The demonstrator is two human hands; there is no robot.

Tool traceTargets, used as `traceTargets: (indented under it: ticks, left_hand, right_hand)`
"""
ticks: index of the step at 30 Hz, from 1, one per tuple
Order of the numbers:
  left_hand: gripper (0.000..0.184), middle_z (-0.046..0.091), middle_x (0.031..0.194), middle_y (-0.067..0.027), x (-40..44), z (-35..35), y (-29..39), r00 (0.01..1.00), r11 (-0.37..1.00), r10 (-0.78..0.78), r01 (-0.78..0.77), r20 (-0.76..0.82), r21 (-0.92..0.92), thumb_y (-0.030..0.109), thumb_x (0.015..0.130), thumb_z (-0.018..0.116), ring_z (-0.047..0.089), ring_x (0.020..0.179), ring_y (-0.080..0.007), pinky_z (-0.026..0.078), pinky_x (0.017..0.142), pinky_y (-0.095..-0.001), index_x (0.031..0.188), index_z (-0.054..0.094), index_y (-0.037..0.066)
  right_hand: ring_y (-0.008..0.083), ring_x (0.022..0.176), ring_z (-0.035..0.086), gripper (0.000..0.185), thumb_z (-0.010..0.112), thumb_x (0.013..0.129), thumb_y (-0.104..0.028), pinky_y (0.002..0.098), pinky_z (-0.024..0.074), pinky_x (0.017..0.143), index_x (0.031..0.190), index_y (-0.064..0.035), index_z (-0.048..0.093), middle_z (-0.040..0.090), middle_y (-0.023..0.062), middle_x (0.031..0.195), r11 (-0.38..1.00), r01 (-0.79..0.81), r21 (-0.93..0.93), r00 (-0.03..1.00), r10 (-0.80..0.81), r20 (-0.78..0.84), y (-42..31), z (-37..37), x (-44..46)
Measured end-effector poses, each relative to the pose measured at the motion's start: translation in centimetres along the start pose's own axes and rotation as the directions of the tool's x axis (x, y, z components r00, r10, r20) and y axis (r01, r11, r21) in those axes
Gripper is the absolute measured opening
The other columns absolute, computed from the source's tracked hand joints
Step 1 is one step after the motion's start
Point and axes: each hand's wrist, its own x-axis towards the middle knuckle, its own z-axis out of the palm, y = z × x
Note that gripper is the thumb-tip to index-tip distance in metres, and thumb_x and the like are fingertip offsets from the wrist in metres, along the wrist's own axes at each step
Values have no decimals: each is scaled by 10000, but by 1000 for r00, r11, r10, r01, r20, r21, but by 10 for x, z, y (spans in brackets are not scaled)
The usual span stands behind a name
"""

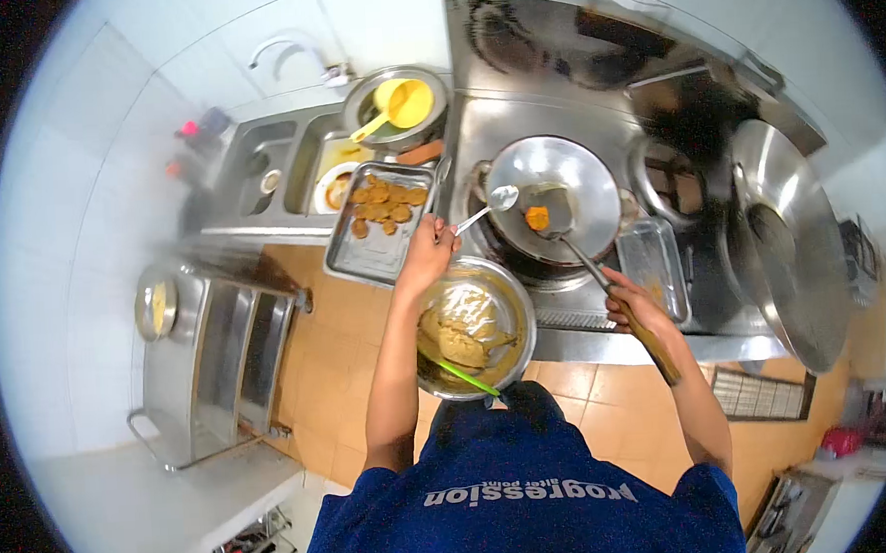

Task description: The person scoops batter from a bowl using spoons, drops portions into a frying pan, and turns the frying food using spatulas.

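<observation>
A metal spoon [502, 198] is in my left hand [432, 249], its bowl over the left side of a wok [588, 169]. My right hand [637, 301] is wrapped round the wooden handle of a ladle [650, 349], whose head rests inside the wok. One orange-brown piece [537, 217] lies at the ladle's head. Left of the wok, a metal tray [362, 260] holds several browned pieces [387, 201]. Below my left hand stands a steel bowl [521, 317] of pale brown batter [460, 346], with a green-handled utensil [468, 377] in it.
Behind the tray, a yellow scoop [404, 103] sits in a basin [356, 103] beside the sinks [262, 161]. A rectangular steel container [652, 255] stands right of the wok, and a large wok or lid [803, 258] leans farther right. A steel cart [192, 360] is at left.
</observation>
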Motion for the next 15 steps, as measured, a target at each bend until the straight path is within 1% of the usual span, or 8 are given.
traceTargets:
  ticks: [1, 2, 3, 5, 8, 11, 12, 15]
  left_hand:
    - [142, 479, 681, -38, -5, -11, 4, 999, 1000, -7, 6, -46, -28, 60, 907, 520, 499, 601, -110, 392, 526, -271, 837, 403, 23]
    - [150, 462, 675, -27, -9, -24, 8, 996, 998, 16, -10, -92, 59, 60, 910, 517, 480, 591, -101, 382, 521, -256, 826, 396, 34]
    - [150, 462, 675, -27, -12, -37, 4, 994, 998, 2, 5, -108, 65, 60, 910, 517, 480, 591, -101, 382, 521, -256, 826, 396, 34]
    - [175, 473, 660, 9, -16, -63, -8, 983, 999, 42, -43, -180, -2, 147, 928, 515, 386, 519, -56, 299, 437, -220, 855, 363, 101]
    - [171, 459, 658, 10, -31, -104, -15, 975, 999, -27, 20, -219, -37, 135, 936, 506, 347, 496, -47, 268, 412, -210, 869, 352, 107]
    - [175, 468, 671, -3, -38, -143, -29, 971, 995, -81, 67, -225, -72, 131, 941, 497, 349, 481, -44, 261, 396, -203, 875, 336, 113]
    - [180, 476, 679, -10, -39, -155, -32, 968, 993, -97, 79, -231, -85, 134, 941, 501, 359, 482, -42, 267, 396, -199, 875, 334, 114]
    - [197, 493, 700, -22, -43, -190, -48, 966, 994, -107, 95, -234, -61, 142, 927, 533, 385, 488, -39, 288, 396, -192, 934, 340, 106]
  right_hand:
    - [89, 522, 370, 473, 417, 930, -163, 218, 305, 432, 1394, -228, 348, 422, -17, 677, 1000, -3, -11, 1000, 3, -6, -7, 5, -2]
    - [82, 519, 366, 479, 422, 931, -167, 216, 293, 440, 1402, -218, 350, 416, -17, 678, 999, 34, -23, 999, -33, 25, -14, 12, -3]
    - [79, 517, 364, 476, 430, 934, -169, 213, 285, 449, 1403, -217, 362, 416, -12, 683, 997, 34, -70, 999, -33, 21, -27, 26, -7]
    - [80, 510, 365, 468, 435, 940, -169, 216, 295, 448, 1400, -213, 370, 423, -7, 685, 995, 35, -97, 998, -30, 53, -42, 51, -1]
    - [80, 506, 369, 472, 432, 945, -166, 220, 304, 445, 1410, -197, 358, 434, -5, 691, 988, 81, -134, 983, -57, 175, -56, 95, 28]
    - [81, 509, 384, 483, 426, 948, -160, 226, 315, 443, 1422, -179, 338, 445, -2, 695, 988, 119, -100, 971, -95, 219, -56, 144, 71]
    - [86, 520, 405, 502, 427, 947, -164, 234, 327, 443, 1436, -170, 312, 458, 8, 701, 970, 161, -181, 973, -126, 194, -54, 157, 88]
    - [95, 522, 417, 528, 447, 941, -181, 244, 348, 441, 1446, -179, 294, 464, 9, 699, 958, 134, -251, 989, -116, 87, -57, 214, 113]
